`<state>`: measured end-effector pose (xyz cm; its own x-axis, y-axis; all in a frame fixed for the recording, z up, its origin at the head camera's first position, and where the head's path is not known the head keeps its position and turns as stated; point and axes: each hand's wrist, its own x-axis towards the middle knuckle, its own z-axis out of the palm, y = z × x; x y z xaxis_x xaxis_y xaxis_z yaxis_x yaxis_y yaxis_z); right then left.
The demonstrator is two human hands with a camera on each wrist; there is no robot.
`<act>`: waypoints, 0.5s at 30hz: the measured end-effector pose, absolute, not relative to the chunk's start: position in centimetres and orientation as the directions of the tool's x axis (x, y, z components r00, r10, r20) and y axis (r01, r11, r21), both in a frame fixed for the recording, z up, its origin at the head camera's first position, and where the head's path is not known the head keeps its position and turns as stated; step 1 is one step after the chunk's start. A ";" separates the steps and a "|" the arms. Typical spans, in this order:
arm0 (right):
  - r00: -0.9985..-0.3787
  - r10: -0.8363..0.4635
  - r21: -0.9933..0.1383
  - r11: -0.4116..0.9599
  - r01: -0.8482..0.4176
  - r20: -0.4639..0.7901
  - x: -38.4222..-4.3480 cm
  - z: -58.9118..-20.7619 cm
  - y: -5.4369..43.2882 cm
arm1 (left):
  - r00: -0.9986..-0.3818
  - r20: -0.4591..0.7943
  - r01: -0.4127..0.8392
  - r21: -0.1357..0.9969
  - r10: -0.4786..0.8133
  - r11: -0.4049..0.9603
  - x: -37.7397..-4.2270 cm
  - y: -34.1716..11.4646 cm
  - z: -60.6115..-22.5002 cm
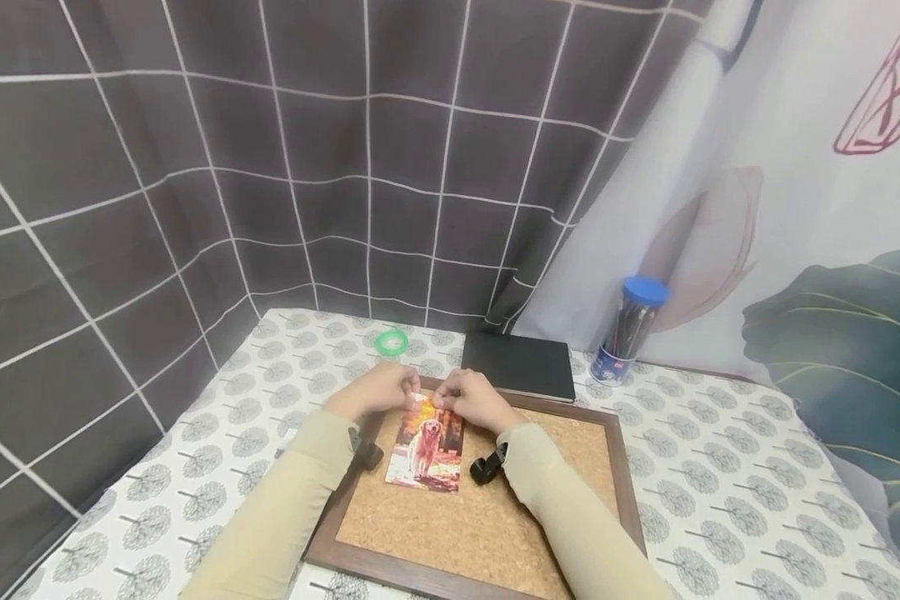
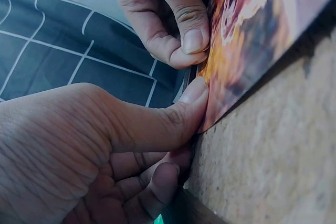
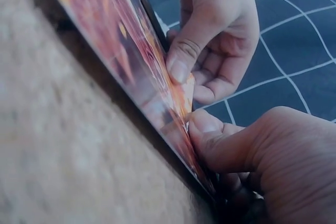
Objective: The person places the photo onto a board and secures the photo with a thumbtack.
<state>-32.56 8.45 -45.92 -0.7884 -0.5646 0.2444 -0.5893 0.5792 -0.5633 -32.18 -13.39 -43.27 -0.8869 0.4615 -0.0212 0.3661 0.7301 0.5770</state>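
Observation:
A photo (image 1: 425,446) of a golden dog among autumn leaves lies over the upper left of a cork board (image 1: 450,533) with a brown wooden frame. My left hand (image 1: 377,390) pinches its top edge near the left corner, thumb on the printed face. Close beside it, my right hand (image 1: 474,398) pinches the same edge farther right. In the left wrist view the photo (image 2: 252,40) stands slightly off the cork. The right wrist view shows the photo (image 3: 126,61) at a slant, with a dark gap under its side edge. Fingers behind the photo are partly hidden.
A black notebook (image 1: 517,365) lies behind the board. To its right stands a clear jar of pens with a blue lid (image 1: 645,291). A green tape roll (image 1: 392,342) sits at the back left on the tree-patterned tablecloth (image 1: 690,467). Dark gridded curtain hangs behind.

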 end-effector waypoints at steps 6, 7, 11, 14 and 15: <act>-0.849 -0.506 -0.587 0.645 -0.489 0.151 -32.1 -45.1 7.9 | -0.886 -0.027 0.364 0.578 0.462 0.731 -32.3 -13.5 -43.2; -0.857 -0.496 -0.589 0.653 -0.475 0.141 -32.0 -45.0 7.8 | -0.885 -0.027 0.365 0.579 0.464 0.729 -32.3 -13.5 -43.2; -0.873 -0.470 -0.590 0.670 -0.451 0.134 -31.9 -44.8 7.5 | -0.881 -0.020 0.377 0.572 0.472 0.729 -32.3 -13.5 -43.2; -0.881 -0.454 -0.589 0.679 -0.438 0.132 -31.9 -44.8 7.2 | -0.878 -0.008 0.391 0.564 0.478 0.728 -32.3 -13.5 -43.2; -0.884 -0.450 -0.589 0.682 -0.433 0.129 -31.9 -44.9 7.1 | -0.878 -0.005 0.394 0.560 0.478 0.729 -32.3 -13.6 -43.2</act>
